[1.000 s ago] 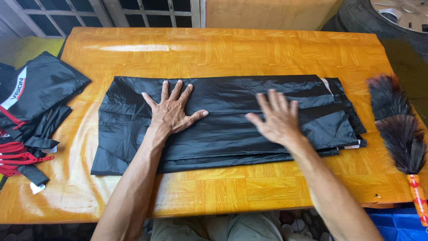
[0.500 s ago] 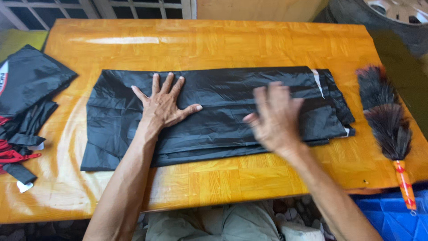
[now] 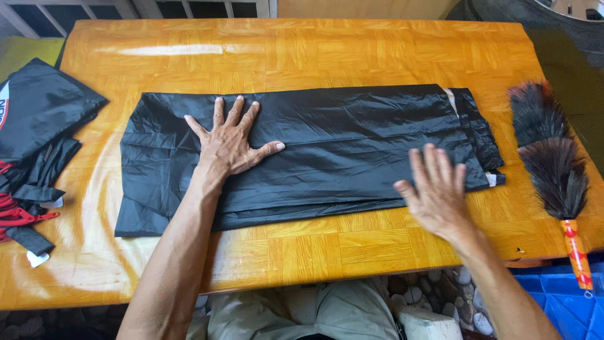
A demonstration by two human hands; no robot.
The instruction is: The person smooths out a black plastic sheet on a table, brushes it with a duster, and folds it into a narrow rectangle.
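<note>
Across the middle of the wooden tabletop (image 3: 352, 50) lies the folded black garment (image 3: 352, 145), a long flat band of thin, shiny cloth, and both my hands work on it. My left hand (image 3: 231, 141) rests flat on the left half, fingers spread, pressing the layers down. My right hand (image 3: 437, 189) is open too, fingers together and blurred, over the lower right edge of the cloth; I cannot tell whether it touches or hovers just above. Neither hand grips anything.

Step in hand, as I judge it: smoothing and flattening a fold, left hand as anchor. The next move calls for an even sweep toward the right end, where several layers (image 3: 484, 138) fan out unevenly and a pale tag or lining (image 3: 452, 101) shows, without dragging the slippery stack askew.

Edges and room: bare wood lies beyond the garment on the far side, with a narrower strip between it and the near edge. At right a feather duster (image 3: 547, 157) lies just beside the cloth's end, its striped handle (image 3: 577, 252) overhanging the near edge. At left a heap of black and red garments (image 3: 34, 138) lies apart.
</note>
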